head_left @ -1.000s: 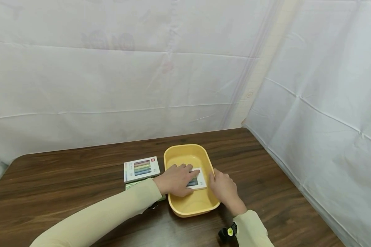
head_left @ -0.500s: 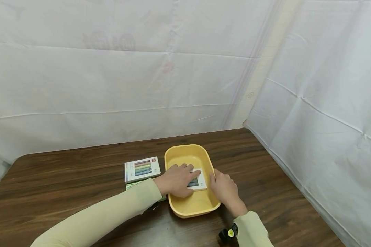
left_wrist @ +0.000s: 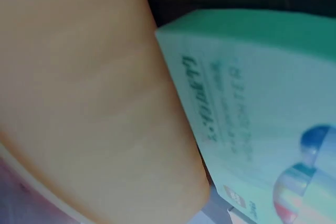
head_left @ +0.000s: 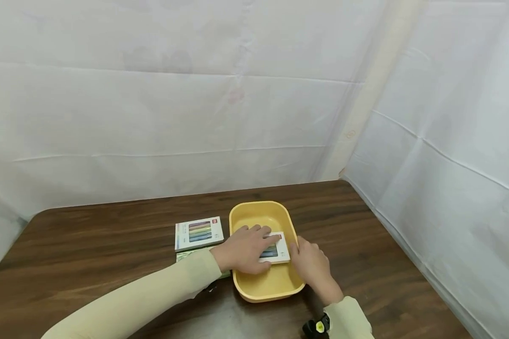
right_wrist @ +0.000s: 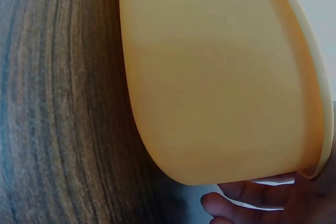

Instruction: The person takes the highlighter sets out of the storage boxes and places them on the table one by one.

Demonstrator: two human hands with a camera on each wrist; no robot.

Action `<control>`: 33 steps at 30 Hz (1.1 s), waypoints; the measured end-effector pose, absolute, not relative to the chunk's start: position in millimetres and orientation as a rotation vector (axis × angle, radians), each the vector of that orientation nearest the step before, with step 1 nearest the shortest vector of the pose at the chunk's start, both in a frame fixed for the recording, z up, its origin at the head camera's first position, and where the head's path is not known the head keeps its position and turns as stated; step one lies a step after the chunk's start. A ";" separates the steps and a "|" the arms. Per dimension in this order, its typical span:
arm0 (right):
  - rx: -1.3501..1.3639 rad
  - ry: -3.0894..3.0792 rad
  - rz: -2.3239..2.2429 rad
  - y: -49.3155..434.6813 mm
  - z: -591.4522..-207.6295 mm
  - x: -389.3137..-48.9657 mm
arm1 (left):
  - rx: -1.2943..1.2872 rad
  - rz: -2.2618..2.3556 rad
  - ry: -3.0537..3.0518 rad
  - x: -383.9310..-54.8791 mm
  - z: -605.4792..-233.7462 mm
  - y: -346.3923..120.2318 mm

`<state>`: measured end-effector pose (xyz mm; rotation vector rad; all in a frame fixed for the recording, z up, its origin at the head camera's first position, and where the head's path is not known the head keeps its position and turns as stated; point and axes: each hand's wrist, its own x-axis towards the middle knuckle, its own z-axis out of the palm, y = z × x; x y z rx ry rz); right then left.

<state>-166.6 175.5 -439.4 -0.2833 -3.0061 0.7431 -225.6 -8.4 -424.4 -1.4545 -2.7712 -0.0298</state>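
Observation:
In the head view my left hand (head_left: 248,249) reaches into a yellow plastic tub (head_left: 267,282). It grips a white box of coloured pens (head_left: 282,252) lying in the tub, thumb at the near edge and index finger across the top. Part of the box is hidden under the hand. My right hand (head_left: 311,263) holds the tub's right side by its rim. From the right wrist its fingers (right_wrist: 252,195) show curled beside the tub's yellow wall (right_wrist: 210,87).
Left of the tub lies a similar white pen box (head_left: 199,234). Just nearer, a green box (left_wrist: 252,93) with highlighter lettering is partly covered by my left forearm in the head view. White sheeting (head_left: 174,117) hangs behind the brown wooden table (head_left: 110,235).
The head view has shifted a little, so the tub, boxes and hands sit slightly further right. Both hands keep their places on the pen box and the tub.

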 end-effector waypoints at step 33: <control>-0.229 -3.064 0.752 186.9 -435.2 -171.6 | -1.430 0.038 -2.489 -216.1 -406.4 -10.9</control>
